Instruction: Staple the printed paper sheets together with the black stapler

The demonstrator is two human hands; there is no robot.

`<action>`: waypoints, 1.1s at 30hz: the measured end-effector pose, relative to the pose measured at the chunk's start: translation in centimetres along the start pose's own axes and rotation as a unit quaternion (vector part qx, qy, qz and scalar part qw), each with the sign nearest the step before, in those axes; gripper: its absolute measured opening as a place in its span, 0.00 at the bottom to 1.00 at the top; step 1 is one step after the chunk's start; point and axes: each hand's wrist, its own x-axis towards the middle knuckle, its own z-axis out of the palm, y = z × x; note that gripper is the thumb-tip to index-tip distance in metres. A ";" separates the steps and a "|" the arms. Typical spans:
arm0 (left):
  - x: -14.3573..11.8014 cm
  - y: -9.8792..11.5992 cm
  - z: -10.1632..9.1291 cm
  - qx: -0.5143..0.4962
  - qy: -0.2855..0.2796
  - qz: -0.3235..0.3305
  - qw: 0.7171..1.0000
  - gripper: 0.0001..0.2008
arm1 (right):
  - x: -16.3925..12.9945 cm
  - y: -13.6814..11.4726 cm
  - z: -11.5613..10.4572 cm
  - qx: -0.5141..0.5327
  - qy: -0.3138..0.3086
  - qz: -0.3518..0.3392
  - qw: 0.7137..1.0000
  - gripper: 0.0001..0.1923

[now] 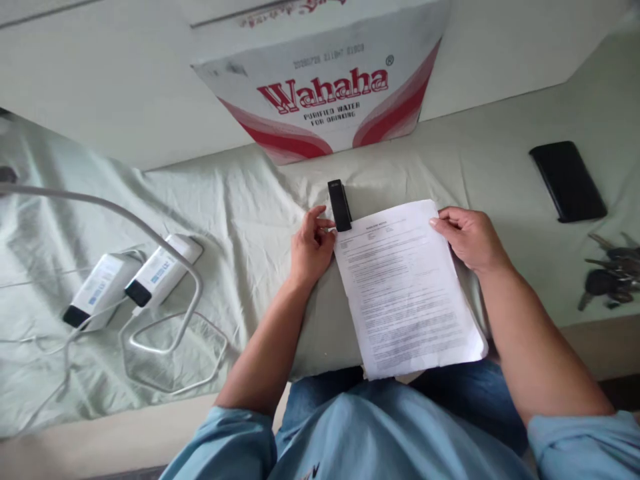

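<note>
Head view, everything placed against the printed paper sheets (pixel 407 287):

- Printed paper sheets: flat on the pale green cloth (pixel 260 200), lower edge hanging past the table edge over the lap.
- Black stapler (pixel 339 205): at the sheets' top left corner, standing on end, its lower tip touching or overlapping that corner.
- Left hand (pixel 311 245): just left of the sheets, fingers curled loosely, fingertips touching the stapler's lower end; clamped around it or only resting against it, cannot tell.
- Right hand (pixel 470 237): on the sheets' top right corner, fingers bent over the edge, pressing or pinching the paper there.
- Wahaha water carton (pixel 325 93): beyond the sheets, against the wall.
- Black phone (pixel 567 180): well to the right of the sheets, face up.
- Bunch of keys (pixel 610 277): further right, near the frame edge.
- Two white power adapters (pixel 133 280): well to the left of the sheets, side by side, white cables (pixel 170 333) looping around them.
</note>
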 end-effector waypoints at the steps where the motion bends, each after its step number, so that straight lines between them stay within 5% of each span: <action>1: 0.0 0.2 -0.1 0.014 0.001 -0.001 1.000 0.23 | 0.0 0.1 0.0 -0.007 0.006 -0.009 1.000 0.13; 15: 0.0 1.4 -0.1 0.034 0.006 -0.021 0.999 0.08 | 0.2 0.2 0.4 -0.071 0.065 -0.044 0.994 0.10; 26: 0.0 1.2 -0.1 0.061 0.013 0.002 0.998 0.10 | 0.3 0.3 0.7 -0.081 0.093 -0.057 0.991 0.14; 33: 0.0 1.3 -0.2 0.063 0.008 0.018 0.998 0.11 | 0.3 0.0 0.5 -0.122 0.126 -0.069 0.982 0.08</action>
